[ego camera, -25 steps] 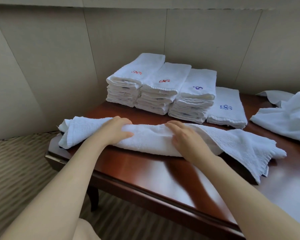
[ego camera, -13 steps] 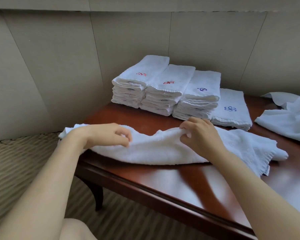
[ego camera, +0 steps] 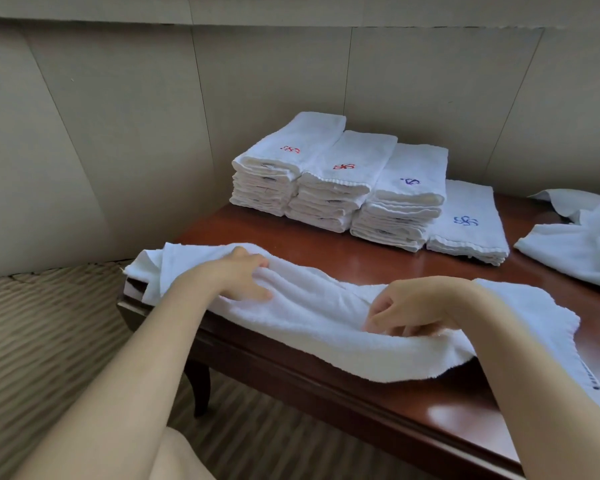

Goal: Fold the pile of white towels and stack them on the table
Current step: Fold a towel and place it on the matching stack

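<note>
Towel in hand: a long white towel (ego camera: 326, 327) lies crosswise along the near edge of the table (ego camera: 378, 258), already doubled lengthwise, its right end hanging past the table edge.
Left hand: the left hand (ego camera: 236, 277) grips the towel's upper fold near its left end, fingers curled over the cloth and thumb beneath.
Right hand: the right hand (ego camera: 413, 306) pinches a bunched ridge of the same towel toward its right half, fingers curled downward into the cloth.
Folded stacks: three tall stacks (ego camera: 336, 178) and one low stack (ego camera: 465, 223) stand side by side at the back of the table, embroidered marks facing up.
Unfolded pile: loose white towels (ego camera: 575, 244) lie at the right of the table, well apart from the towel in hand.
Step in hand (judgement): narrowing the towel by another lengthwise fold.
Doing it well: both hands should probably carry the edge across together, keep the long edges parallel, then smooth out the ridge under the right hand so that the finished piece matches the stacks in width.
Risk: the overhanging right end may drag the fold askew.
Hidden or unclear: the right fingertips are buried in cloth; the towel's far right corner and the loose pile are cut off by the frame; the number of towels per stack cannot be counted; the embroidery is too small to read.
</note>
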